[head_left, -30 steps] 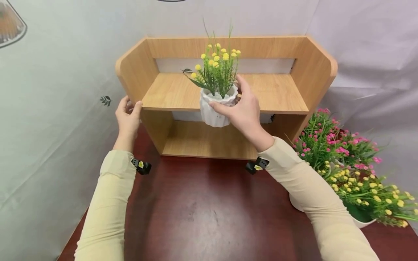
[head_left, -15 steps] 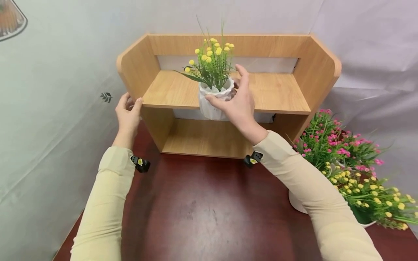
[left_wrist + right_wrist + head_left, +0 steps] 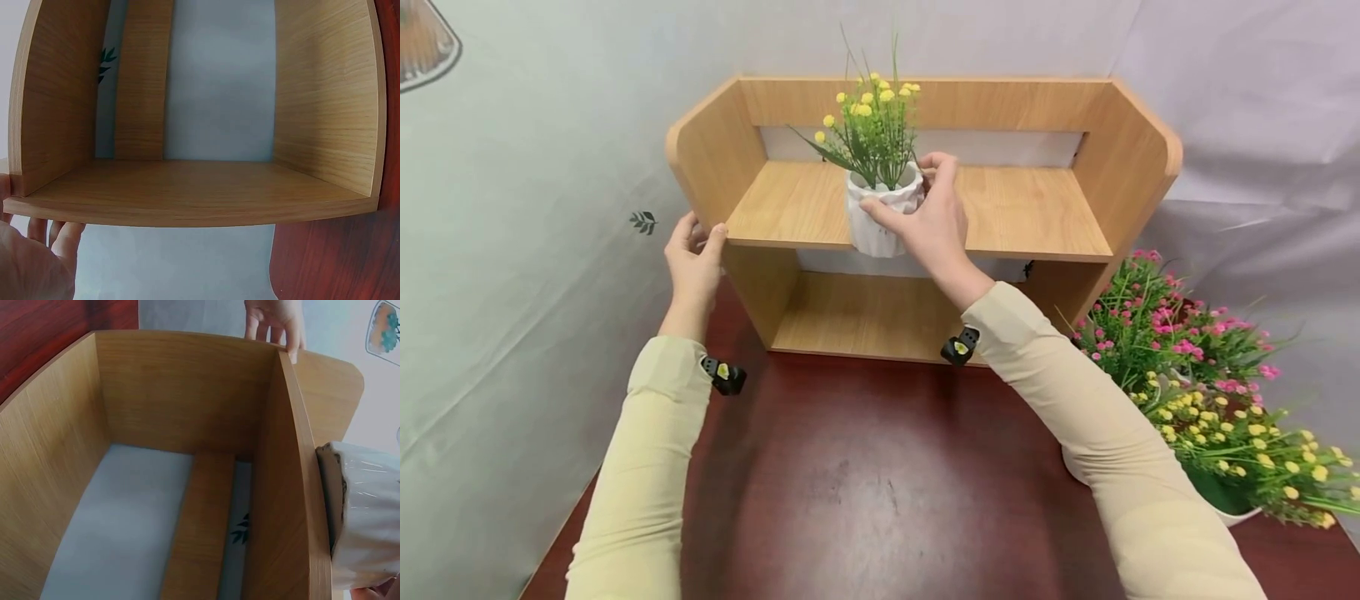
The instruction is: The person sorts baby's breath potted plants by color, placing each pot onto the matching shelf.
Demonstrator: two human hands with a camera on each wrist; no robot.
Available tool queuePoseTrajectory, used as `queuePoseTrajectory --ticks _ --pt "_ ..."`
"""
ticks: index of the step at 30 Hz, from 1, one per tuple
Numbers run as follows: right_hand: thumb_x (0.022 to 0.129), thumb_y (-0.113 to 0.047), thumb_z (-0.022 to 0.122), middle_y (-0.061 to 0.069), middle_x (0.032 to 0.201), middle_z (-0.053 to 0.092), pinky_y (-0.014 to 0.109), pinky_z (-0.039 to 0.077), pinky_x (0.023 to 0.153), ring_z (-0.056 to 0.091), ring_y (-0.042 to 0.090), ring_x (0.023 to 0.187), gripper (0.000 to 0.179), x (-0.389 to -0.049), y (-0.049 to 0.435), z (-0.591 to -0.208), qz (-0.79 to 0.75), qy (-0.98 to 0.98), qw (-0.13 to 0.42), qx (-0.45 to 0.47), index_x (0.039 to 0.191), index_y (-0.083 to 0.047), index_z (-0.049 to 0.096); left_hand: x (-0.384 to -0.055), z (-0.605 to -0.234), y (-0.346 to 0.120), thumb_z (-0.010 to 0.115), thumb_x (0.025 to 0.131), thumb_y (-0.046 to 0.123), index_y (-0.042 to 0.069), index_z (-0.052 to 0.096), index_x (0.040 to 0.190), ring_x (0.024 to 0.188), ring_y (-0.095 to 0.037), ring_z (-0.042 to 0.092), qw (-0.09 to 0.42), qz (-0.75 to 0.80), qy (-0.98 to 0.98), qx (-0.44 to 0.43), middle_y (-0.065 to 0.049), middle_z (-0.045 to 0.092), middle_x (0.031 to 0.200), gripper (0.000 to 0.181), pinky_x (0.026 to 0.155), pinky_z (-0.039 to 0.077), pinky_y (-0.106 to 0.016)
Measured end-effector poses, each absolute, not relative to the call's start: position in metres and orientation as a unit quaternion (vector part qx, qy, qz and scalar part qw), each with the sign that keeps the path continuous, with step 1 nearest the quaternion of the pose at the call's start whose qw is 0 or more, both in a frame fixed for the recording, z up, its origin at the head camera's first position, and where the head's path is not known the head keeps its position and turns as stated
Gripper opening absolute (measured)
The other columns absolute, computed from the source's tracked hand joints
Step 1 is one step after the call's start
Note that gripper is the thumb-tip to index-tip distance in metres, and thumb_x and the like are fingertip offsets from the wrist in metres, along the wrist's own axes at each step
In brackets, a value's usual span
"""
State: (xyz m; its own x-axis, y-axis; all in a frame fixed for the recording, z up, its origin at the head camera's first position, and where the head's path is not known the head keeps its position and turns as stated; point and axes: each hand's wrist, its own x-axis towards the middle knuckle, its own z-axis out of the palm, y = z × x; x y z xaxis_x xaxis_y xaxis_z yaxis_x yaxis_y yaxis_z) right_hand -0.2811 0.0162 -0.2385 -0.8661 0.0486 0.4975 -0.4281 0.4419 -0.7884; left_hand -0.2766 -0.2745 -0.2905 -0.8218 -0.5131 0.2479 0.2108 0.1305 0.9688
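Observation:
In the head view, my right hand (image 3: 938,218) grips a white ribbed flowerpot (image 3: 871,237) from its right side, thumb across the front and fingers round the back. Yellow flowers (image 3: 867,107) with green leaves rise upright from it. The pot overlaps the front edge of the wooden shelf unit's upper board (image 3: 1030,208). In the right wrist view, the pot's base (image 3: 337,494) is right beside that board's edge. My left hand (image 3: 695,265) holds the unit's left side panel (image 3: 715,167), thumb at the front edge, other fingers on the outer side.
More potted flowers, pink (image 3: 1183,333) and yellow (image 3: 1247,442), stand on the dark red table (image 3: 880,500) right of the shelf unit, beside my right forearm. The lower compartment (image 3: 865,317) lies below the pot. Pale cloth walls (image 3: 535,250) close off the left and back.
My right hand has carried the flowerpot leftward and farther back, up to the upper board's front edge. Its fingers have curled closer round the pot. My left hand stays on the side panel.

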Motion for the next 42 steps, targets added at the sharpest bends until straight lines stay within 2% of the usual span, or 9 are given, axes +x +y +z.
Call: queuePoseTrajectory --ticks 6,14,20,25,33,42 --pt "0.066 -0.048 0.083 0.007 0.118 0.061 0.031 0.046 0.072 0.060 0.016 0.096 0.081 -0.285 0.010 -0.240 0.512 -0.820 0.237 0.095 0.119 -0.014 0.031 -0.278 -0.292 -0.272 0.060 0.091 0.014 0.020 0.060 0.126 0.095 -0.014 0.058 0.277 -0.646 -0.704 0.101 -0.011 0.062 0.117 0.035 0.084 0.050 -0.029" --pt "0.066 -0.051 0.082 0.002 0.102 0.051 0.027 0.039 0.062 0.052 0.016 0.081 0.078 -0.292 -0.004 -0.239 0.513 -0.818 0.245 0.091 0.111 -0.012 0.032 -0.278 -0.292 -0.274 0.060 0.092 0.013 0.020 0.061 0.125 0.094 -0.013 0.058 0.280 -0.656 -0.692 0.109 -0.009 0.062 0.114 0.035 0.082 0.049 -0.028" --pt "0.066 -0.047 0.084 0.006 0.108 0.056 0.028 0.044 0.071 0.055 0.015 0.091 0.076 -0.297 -0.011 -0.236 0.535 -0.807 0.233 0.096 0.109 -0.012 0.032 -0.279 -0.292 -0.275 0.059 0.092 0.015 0.022 0.059 0.128 0.101 -0.016 0.058 0.273 -0.645 -0.704 0.113 -0.011 0.060 0.120 0.036 0.090 0.050 -0.035" --pt "0.066 -0.042 0.085 0.009 0.111 0.056 0.026 0.046 0.081 0.056 0.015 0.100 0.074 -0.302 -0.017 -0.237 0.555 -0.794 0.224 0.108 0.106 -0.011 0.031 -0.277 -0.292 -0.275 0.059 0.093 0.016 0.023 0.059 0.128 0.100 -0.017 0.058 0.276 -0.638 -0.709 0.117 -0.011 0.061 0.121 0.036 0.083 0.050 -0.031" --pt "0.066 -0.041 0.085 0.007 0.107 0.054 0.025 0.044 0.082 0.054 0.015 0.099 0.074 -0.304 -0.027 -0.240 0.572 -0.783 0.215 0.114 0.105 -0.011 0.030 -0.275 -0.293 -0.274 0.059 0.093 0.017 0.023 0.059 0.129 0.102 -0.017 0.058 0.277 -0.630 -0.716 0.117 -0.013 0.061 0.123 0.037 0.089 0.050 -0.034" --pt "0.066 -0.037 0.086 0.009 0.110 0.054 0.021 0.045 0.084 0.054 0.014 0.102 0.073 -0.305 -0.040 -0.235 0.584 -0.781 0.190 0.116 0.105 -0.012 0.029 -0.272 -0.294 -0.279 0.060 0.092 0.016 0.022 0.060 0.127 0.099 -0.015 0.059 0.281 -0.641 -0.705 0.114 -0.008 0.063 0.116 0.036 0.080 0.049 -0.028"
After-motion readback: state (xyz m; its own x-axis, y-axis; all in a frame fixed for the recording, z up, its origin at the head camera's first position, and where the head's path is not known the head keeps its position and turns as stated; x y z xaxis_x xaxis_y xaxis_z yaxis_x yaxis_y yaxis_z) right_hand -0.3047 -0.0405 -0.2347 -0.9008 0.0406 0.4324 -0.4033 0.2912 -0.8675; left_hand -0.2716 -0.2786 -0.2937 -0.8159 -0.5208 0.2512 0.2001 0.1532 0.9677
